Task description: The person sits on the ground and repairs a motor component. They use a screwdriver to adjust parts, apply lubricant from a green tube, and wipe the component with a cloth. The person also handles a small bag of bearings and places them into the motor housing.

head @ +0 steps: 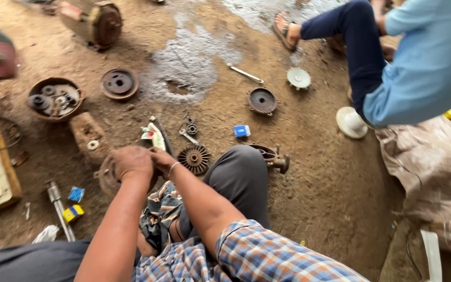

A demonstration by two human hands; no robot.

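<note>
My left hand [131,163] presses down on a rusty round metal part [106,177] that lies on the dirt floor in front of me. Beside it, my right hand [162,159] closes on the same part from the right side; what its fingers hold is hidden. A dark finned metal disc [194,159] lies just right of my hands, next to my grey-trousered knee [241,172]. A checked cloth [160,209] lies between my arms.
Rusty bowl of small parts [54,98], a round plate [119,83], a cover [262,100], wrench [246,74], motor [94,22] and small boxes [241,131] are scattered around. A wet patch [186,65] lies ahead. Another person in blue [424,68] sits at right.
</note>
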